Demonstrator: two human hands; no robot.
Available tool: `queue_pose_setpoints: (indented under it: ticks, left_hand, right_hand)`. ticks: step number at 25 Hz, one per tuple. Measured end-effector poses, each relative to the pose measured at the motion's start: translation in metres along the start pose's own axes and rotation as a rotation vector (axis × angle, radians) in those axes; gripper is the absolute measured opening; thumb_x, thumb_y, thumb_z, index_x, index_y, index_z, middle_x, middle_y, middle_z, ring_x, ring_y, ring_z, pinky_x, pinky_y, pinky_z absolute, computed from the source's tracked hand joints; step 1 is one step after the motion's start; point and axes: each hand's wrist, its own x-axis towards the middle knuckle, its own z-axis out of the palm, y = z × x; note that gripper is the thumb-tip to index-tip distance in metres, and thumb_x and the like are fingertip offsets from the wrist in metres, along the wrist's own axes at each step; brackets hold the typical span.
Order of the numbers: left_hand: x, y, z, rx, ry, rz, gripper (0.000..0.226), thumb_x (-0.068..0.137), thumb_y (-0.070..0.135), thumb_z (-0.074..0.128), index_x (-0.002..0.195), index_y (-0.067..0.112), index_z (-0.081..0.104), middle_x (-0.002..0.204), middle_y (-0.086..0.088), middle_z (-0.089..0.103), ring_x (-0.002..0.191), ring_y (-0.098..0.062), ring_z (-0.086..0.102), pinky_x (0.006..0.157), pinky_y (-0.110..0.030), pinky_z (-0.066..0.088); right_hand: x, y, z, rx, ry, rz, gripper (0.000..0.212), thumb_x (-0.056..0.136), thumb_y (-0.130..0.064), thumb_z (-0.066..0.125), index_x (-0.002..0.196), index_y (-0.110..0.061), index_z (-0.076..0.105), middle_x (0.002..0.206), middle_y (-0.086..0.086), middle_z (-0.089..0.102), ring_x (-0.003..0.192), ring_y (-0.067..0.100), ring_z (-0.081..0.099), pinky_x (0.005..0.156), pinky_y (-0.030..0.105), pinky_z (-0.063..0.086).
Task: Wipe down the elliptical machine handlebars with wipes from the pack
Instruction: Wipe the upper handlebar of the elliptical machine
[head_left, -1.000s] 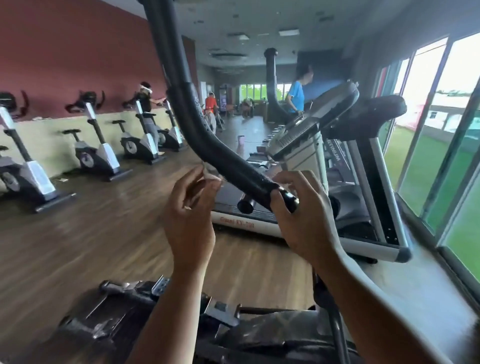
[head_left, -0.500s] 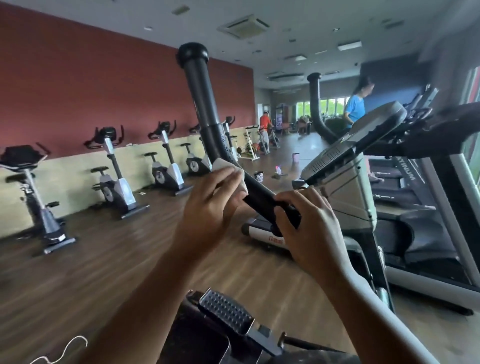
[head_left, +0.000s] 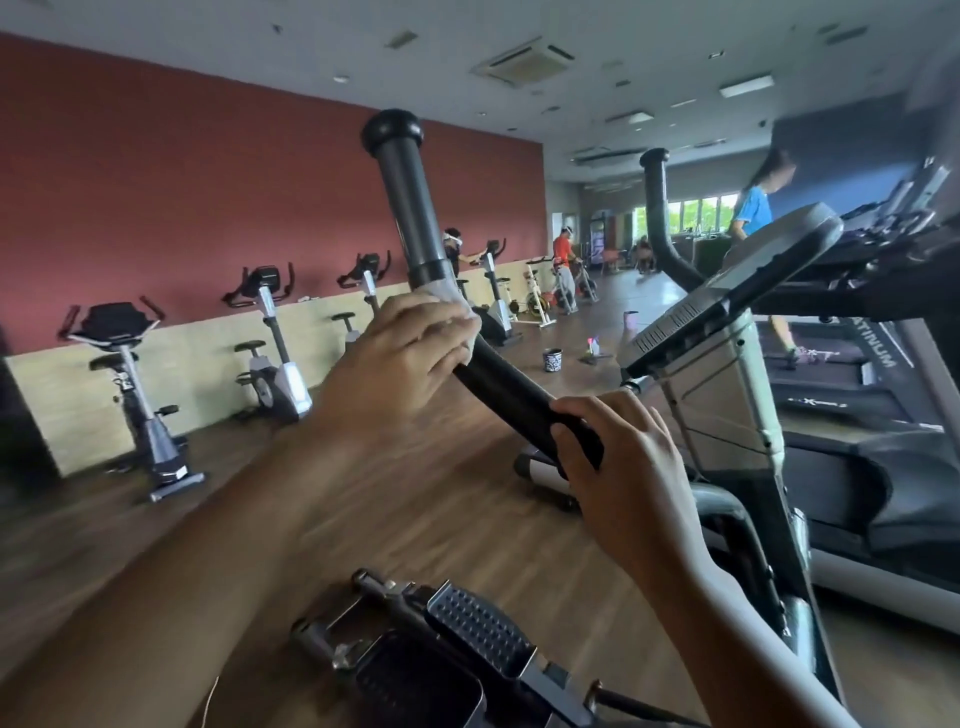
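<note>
The elliptical's black left handlebar (head_left: 410, 213) rises from lower right to a round cap at upper centre. My left hand (head_left: 400, 353) is wrapped around its bend, pressing a white wipe (head_left: 449, 293) against the bar. My right hand (head_left: 618, 462) grips the same bar lower down, fingers curled over it. The second handlebar (head_left: 655, 208) stands further back on the right, untouched. The wipes pack is not in view.
The elliptical console (head_left: 727, 291) and column are right of my hands, a foot pedal (head_left: 478, 623) below. A treadmill (head_left: 857, 395) with a person walking on it is at right. Exercise bikes (head_left: 270, 343) line the red wall; other people stand further back.
My left hand has slid up the handlebar with the wipe, from near my right hand to the bend. My right hand stays gripped lower on the bar. The view has tilted upward.
</note>
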Motion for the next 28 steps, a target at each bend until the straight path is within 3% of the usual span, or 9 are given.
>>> queue_pose_setpoints:
  ticks: [3,7,11,17,22,26,28]
  left_hand:
    - [0.016,-0.031,-0.008,0.145,0.017,0.125,0.024,0.100,0.011,0.063,0.120,0.001,0.070,0.121,-0.012,0.070,0.121,-0.028,0.055,0.110,-0.042,0.042]
    - [-0.003,-0.014,0.005,-0.001,-0.141,0.176,0.028,0.103,0.013,0.058,0.128,0.004,0.067,0.130,-0.012,0.067,0.125,-0.033,0.060,0.116,-0.051,0.038]
    - [0.019,-0.045,-0.019,0.094,-0.184,0.261,0.029,0.100,0.024,0.060,0.125,0.013,0.070,0.127,-0.006,0.070,0.123,-0.028,0.063,0.121,-0.057,0.022]
    - [0.000,-0.024,-0.005,0.006,-0.177,0.192,0.030,0.101,0.019,0.058,0.127,0.007,0.068,0.127,-0.012,0.068,0.123,-0.032,0.061,0.116,-0.055,0.035]
    - [0.016,-0.040,-0.013,0.064,-0.118,0.164,0.028,0.099,0.018,0.063,0.125,0.009,0.069,0.123,-0.010,0.069,0.121,-0.029,0.059,0.119,-0.054,0.031]
    - [-0.003,0.013,0.006,-0.064,-0.113,0.046,0.030,0.102,0.019,0.056,0.124,0.004,0.068,0.119,-0.011,0.068,0.116,-0.028,0.062,0.120,-0.053,0.030]
    - [-0.010,0.045,0.011,-0.158,-0.154,0.067,0.032,0.102,0.019,0.056,0.125,0.001,0.067,0.120,-0.012,0.067,0.115,-0.027,0.063,0.121,-0.047,0.031]
  right_hand:
    - [0.000,0.000,0.001,0.019,-0.003,0.018,0.022,0.091,-0.026,0.068,0.113,-0.029,0.071,0.105,-0.008,0.063,0.098,0.018,0.056,0.083,0.024,0.039]
    - [0.001,0.000,0.000,0.046,-0.015,0.035,0.023,0.091,-0.026,0.068,0.113,-0.029,0.072,0.104,-0.009,0.063,0.099,0.016,0.055,0.082,0.022,0.037]
    - [0.003,0.002,-0.003,0.053,-0.037,0.033,0.023,0.091,-0.026,0.069,0.113,-0.029,0.072,0.103,-0.010,0.062,0.099,0.014,0.054,0.082,0.020,0.036]
    - [0.003,0.004,-0.004,0.061,-0.041,0.022,0.022,0.091,-0.027,0.069,0.113,-0.029,0.072,0.102,-0.011,0.062,0.099,0.013,0.054,0.082,0.020,0.035]
    - [-0.001,0.012,-0.009,0.057,-0.025,-0.002,0.020,0.089,-0.021,0.071,0.109,-0.024,0.073,0.102,-0.010,0.064,0.096,0.014,0.055,0.080,0.017,0.032]
    - [-0.024,0.034,-0.020,0.069,0.043,0.049,0.022,0.088,-0.019,0.072,0.109,-0.023,0.070,0.105,-0.008,0.064,0.100,0.015,0.058,0.086,0.024,0.042]
    - [-0.035,0.049,-0.026,0.062,0.060,0.083,0.021,0.088,-0.018,0.070,0.109,-0.022,0.070,0.105,-0.007,0.065,0.099,0.015,0.060,0.085,0.020,0.040]
